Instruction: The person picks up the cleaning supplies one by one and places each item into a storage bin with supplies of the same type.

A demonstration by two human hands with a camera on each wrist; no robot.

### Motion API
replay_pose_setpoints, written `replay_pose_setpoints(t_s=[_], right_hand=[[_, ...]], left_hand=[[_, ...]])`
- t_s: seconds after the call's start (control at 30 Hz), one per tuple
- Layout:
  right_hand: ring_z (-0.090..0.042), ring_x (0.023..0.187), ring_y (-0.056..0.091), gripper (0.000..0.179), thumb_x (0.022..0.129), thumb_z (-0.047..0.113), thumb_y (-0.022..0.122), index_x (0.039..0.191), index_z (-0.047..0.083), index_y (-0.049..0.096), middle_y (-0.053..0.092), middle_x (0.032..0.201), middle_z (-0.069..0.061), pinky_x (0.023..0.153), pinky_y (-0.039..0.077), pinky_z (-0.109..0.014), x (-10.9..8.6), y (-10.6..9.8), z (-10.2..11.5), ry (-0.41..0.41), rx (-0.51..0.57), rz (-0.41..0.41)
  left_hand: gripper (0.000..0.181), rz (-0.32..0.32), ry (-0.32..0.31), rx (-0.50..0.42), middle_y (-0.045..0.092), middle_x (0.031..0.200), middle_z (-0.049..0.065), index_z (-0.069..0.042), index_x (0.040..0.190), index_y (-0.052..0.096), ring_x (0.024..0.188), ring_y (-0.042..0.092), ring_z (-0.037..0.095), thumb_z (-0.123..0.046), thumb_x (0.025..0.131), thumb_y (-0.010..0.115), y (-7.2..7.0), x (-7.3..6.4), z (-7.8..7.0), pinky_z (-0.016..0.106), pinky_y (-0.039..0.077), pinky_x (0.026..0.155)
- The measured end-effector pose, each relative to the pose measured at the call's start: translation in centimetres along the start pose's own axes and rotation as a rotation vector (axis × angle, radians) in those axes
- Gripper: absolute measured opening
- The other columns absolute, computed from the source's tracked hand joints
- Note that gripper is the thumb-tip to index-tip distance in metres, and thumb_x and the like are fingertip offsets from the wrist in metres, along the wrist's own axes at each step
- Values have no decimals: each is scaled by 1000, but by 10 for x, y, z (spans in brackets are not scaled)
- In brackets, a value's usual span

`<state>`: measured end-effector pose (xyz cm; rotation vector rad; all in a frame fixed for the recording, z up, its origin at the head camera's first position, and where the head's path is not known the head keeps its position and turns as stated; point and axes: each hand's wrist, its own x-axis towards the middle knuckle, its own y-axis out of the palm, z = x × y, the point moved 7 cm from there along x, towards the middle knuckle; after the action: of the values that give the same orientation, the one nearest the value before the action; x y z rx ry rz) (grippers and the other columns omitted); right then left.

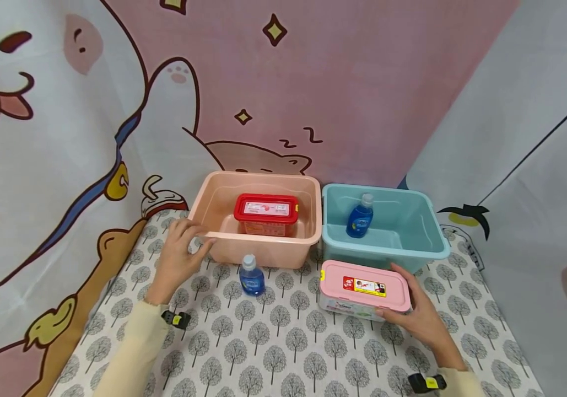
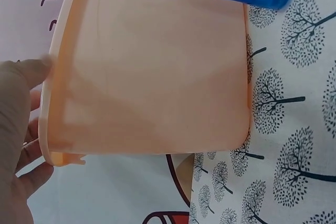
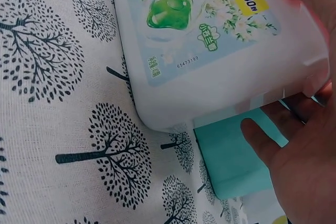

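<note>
At the right end of a pink-lidded laundry pod box (image 1: 365, 286), my right hand (image 1: 419, 314) grips it, thumb on the front side and fingers behind. The right wrist view shows its white body with a green pod on the label (image 3: 170, 11). My left hand (image 1: 179, 256) is at the front left corner of a peach bin (image 1: 263, 251), thumb and fingers spread about the rim. A blue bottle (image 1: 252, 278) with a pale cap stands on the table in front of that bin. Inside the bin sits a red-lidded box (image 1: 266, 212).
A light blue bin (image 1: 387, 251) stands right of the peach one, holding another blue bottle (image 1: 360, 218). The table wears a tree-print cloth (image 1: 273, 353). Behind the bins hangs a cartoon-print curtain (image 1: 362, 82), with more cloth down both sides.
</note>
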<state>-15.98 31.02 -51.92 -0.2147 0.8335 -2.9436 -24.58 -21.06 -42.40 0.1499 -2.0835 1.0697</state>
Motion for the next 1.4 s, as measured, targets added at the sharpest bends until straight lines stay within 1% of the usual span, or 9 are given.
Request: replay_pose_setpoints(t_s=[0.1,0.2,0.37,0.6,0.83,0.97,1.1,1.23,1.4], right_hand=[[6,116,54,111,79,6,88,165,21,18,49,143,-10,90,47,-14,1,0,0,-9,48,12],[3,113,58,110,80,4,87,165,18,18,49,142,-7,87,52,-17,1,1,0,-13,93,29],[3,113,58,108,81,3,86,164,16,18,48,142,-3,86,53,-18,1,2,-2,-6,113,41],[3,111,60,102,80,-1,85,161,8,23,50,137,13,85,55,-20,1,1,-1,-24,147,41],[0,108,63,101,78,-4,86,159,5,26,53,135,11,82,58,-23,3,-1,-1,-42,163,52],[-1,106,64,100,78,-2,87,158,5,28,53,134,8,80,59,-24,3,-1,-3,-35,160,55],[-2,105,64,99,78,3,88,158,9,30,54,133,5,79,59,-25,4,0,-5,-22,124,38],[-1,102,63,98,76,7,91,156,10,34,56,131,3,77,58,-24,4,-1,-4,-12,60,-1],[-1,99,62,98,73,10,93,154,10,38,57,128,3,75,58,-24,2,-2,-3,7,17,-37]], left_hand=[[26,-15,-12,9,65,104,11,-4,104,73,103,52,31,-19,86,84,1,1,1,43,45,91],[25,-19,-39,12,66,101,10,-5,103,74,101,53,30,-21,86,84,2,1,3,42,46,90],[23,-23,-61,10,67,99,8,-7,101,74,102,53,29,-23,86,84,4,-1,8,41,46,91],[26,-81,-53,-2,68,97,9,-5,97,74,98,54,29,-18,80,88,4,2,6,44,46,87],[26,-88,-91,-8,69,100,10,-4,99,74,99,54,30,-16,80,89,5,-1,9,46,46,88],[27,-81,-101,-14,69,102,11,-4,100,74,100,53,30,-16,80,89,5,-4,10,46,46,89],[27,-95,-97,-16,69,100,11,-5,98,74,98,53,29,-14,78,90,4,-4,10,44,45,88],[26,-105,-90,-16,68,97,10,-5,97,74,96,52,29,-11,76,90,2,-2,8,43,43,85],[25,-98,-80,-14,68,95,9,-5,96,75,94,52,28,-10,77,90,3,-1,7,42,43,84]])
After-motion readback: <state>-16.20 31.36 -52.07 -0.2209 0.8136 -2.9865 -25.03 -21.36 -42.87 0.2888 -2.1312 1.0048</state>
